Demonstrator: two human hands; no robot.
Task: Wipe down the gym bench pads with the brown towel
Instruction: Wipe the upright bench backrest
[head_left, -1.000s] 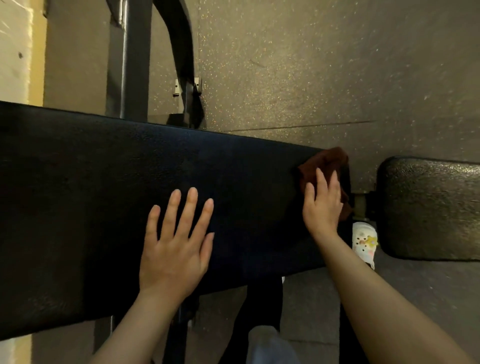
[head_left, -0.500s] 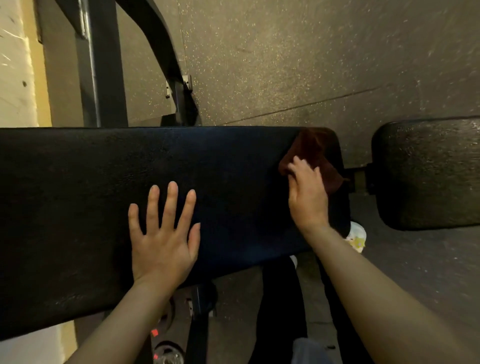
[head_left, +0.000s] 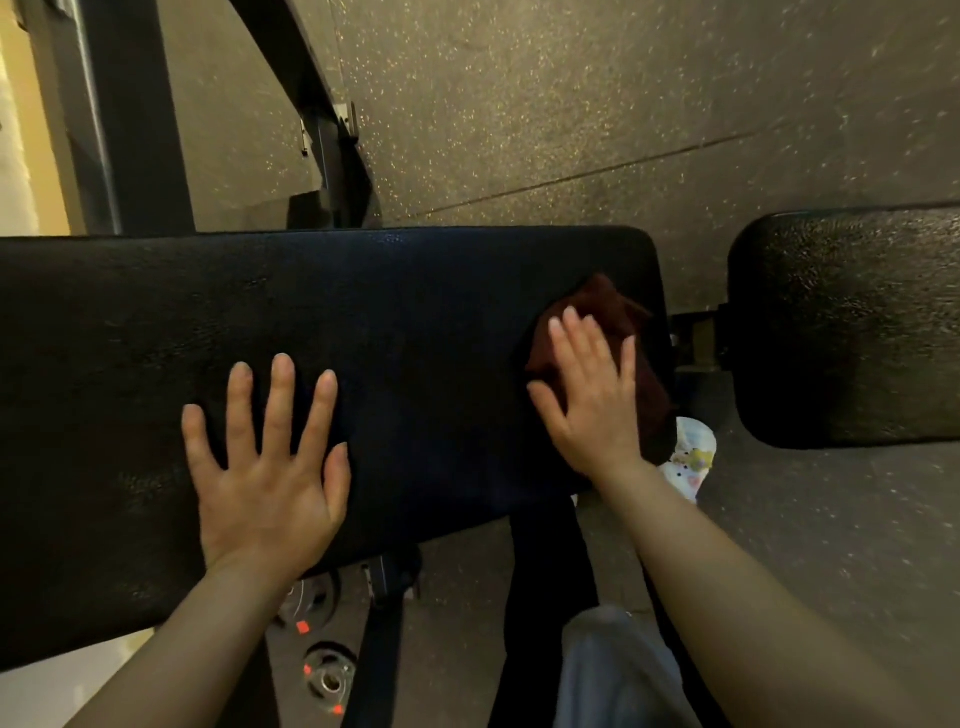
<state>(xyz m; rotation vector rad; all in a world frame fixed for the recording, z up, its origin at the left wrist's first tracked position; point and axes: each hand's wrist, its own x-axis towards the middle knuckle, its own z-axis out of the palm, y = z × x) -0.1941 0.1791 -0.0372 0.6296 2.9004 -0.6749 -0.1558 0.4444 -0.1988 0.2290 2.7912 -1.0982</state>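
Two bare hands lie on the long black bench pad, which runs across the head view from 9 o'clock to just past centre. The left hand, at about 7 o'clock, rests palm down with its fingers straight and spread, pressing the pad and holding nothing. The right hand, at about 4 o'clock from centre, lies flat with straight fingers on top of the brown towel; its fingers are slightly blurred. The towel is bunched at the pad's right end, showing past the fingertips toward 12 o'clock and along the hand's right side toward 3 o'clock.

Beyond a narrow gap with a metal bracket, a second black pad sits at 3 o'clock, apart from the first. A white patterned shoe stands on the speckled rubber floor just below the towel, at 5 o'clock. Dark frame uprights rise at 11 o'clock behind the pad. Weight plates with orange marks lie on the floor at 6 o'clock, under the pad's near edge. A grey trouser leg shows at the bottom.
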